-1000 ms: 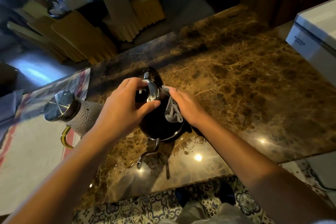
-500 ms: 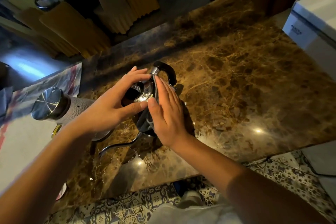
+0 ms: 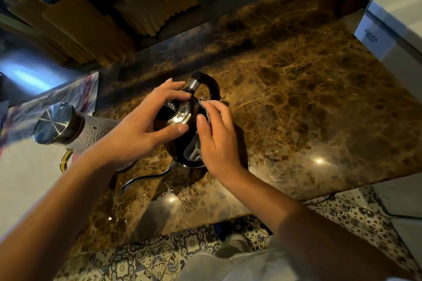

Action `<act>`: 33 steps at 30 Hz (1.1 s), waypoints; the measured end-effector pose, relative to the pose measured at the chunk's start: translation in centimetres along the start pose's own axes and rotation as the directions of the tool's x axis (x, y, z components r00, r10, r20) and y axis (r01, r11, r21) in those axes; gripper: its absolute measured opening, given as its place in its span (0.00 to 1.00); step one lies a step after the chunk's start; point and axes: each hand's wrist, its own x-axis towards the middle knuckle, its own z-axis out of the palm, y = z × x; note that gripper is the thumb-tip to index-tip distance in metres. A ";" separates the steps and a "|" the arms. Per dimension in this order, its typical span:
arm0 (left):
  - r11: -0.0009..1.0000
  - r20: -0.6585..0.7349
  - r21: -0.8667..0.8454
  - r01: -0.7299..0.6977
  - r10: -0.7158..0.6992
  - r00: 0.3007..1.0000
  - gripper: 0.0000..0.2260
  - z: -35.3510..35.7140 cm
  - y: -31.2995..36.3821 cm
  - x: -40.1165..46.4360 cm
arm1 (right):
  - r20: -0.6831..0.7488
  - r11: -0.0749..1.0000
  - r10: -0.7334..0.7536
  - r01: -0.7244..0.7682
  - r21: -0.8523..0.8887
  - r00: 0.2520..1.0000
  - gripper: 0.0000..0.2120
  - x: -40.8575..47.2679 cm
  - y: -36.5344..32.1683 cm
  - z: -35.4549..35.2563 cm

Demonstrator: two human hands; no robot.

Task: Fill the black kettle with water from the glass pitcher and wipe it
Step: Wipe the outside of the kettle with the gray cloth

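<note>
The black kettle [image 3: 182,141] stands on the brown marble counter [image 3: 296,102], its curved handle [image 3: 211,83] pointing away and its thin spout [image 3: 146,179] curving toward the near left. My left hand [image 3: 141,128] grips the kettle's top around the shiny lid [image 3: 180,113]. My right hand [image 3: 217,141] presses a grey cloth [image 3: 194,153] flat against the kettle's right side. The glass pitcher [image 3: 91,130], dimpled with a steel lid and gold handle, stands just left of the kettle, partly behind my left forearm.
A white box-like appliance [image 3: 392,36] sits at the counter's right end. A pale mat with a red border [image 3: 29,166] covers the left part. Wooden chair backs [image 3: 91,29] stand beyond the far edge. Patterned floor tiles [image 3: 159,255] show below the near edge.
The kettle has been turned, so its spout swung from pointing at me toward the near left and the handle to the far side. My right hand moved with the cloth onto the kettle's right side.
</note>
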 end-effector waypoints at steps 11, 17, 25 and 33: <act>0.998 0.007 -0.066 -0.001 0.002 1.000 0.23 0.1 -0.4 0.1 | 0.076 0.960 0.032 -0.009 -0.281 0.997 0.26 1.9 5.1 -2.8; 0.998 0.003 -0.058 -0.020 0.021 1.000 0.22 0.2 -0.7 0.2 | 0.184 0.917 0.186 -0.103 -0.384 0.965 0.23 5.3 5.2 -3.3; 0.996 -0.012 -0.081 -0.036 0.035 0.999 0.21 0.3 -0.7 0.1 | 0.067 0.922 0.387 -0.387 -0.014 0.920 0.10 12.4 2.1 -6.3; 0.995 -0.037 -0.082 -0.061 0.058 0.998 0.19 0.5 -1.0 0.2 | 0.262 0.887 0.403 -0.444 0.124 0.877 0.11 12.5 0.4 -3.7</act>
